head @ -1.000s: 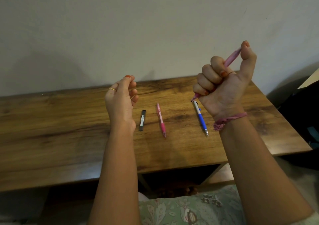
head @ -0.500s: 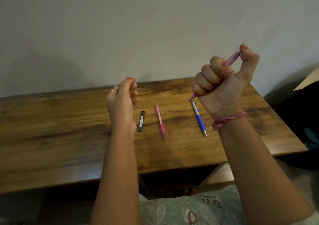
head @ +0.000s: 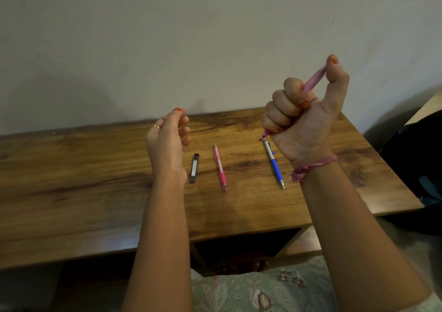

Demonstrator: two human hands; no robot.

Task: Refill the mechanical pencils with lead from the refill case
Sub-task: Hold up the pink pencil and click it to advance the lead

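Nearest: patterned green fabric [head: 258, 292] at bottom edge, both forearms rising from it over the front edge of the wooden table [head: 83, 192].

Right hand [head: 303, 118]: raised above the table's right side, fist wrapped tight around a pink pencil [head: 311, 84]. Pencil is tilted, tip poking out below the little finger toward the table, top end up under the thumb pad. Thumb sits on that end. Pink thread band [head: 313, 166] on the wrist.

Left hand [head: 167, 139]: raised above table centre-left, fingers curled in, thumb and forefinger tips drawn together at the top. Can't tell if anything is pinched there, too small to see. Gold ring [head: 156, 127] on one finger.

On the table, between the hands, three items lying roughly parallel, none touching:
- dark refill case [head: 194, 168], just right of the left wrist, flat
- second pink pencil [head: 220, 167], middle, tip toward the near edge
- blue and white pencil [head: 274, 163], just left of the right wrist, tip toward the near edge; its far end sits under the held pencil's tip in this view

Farther: table's back edge meets a plain pale wall [head: 191, 36]. Dark object [head: 416, 158] at far right beside the table, unclear what.
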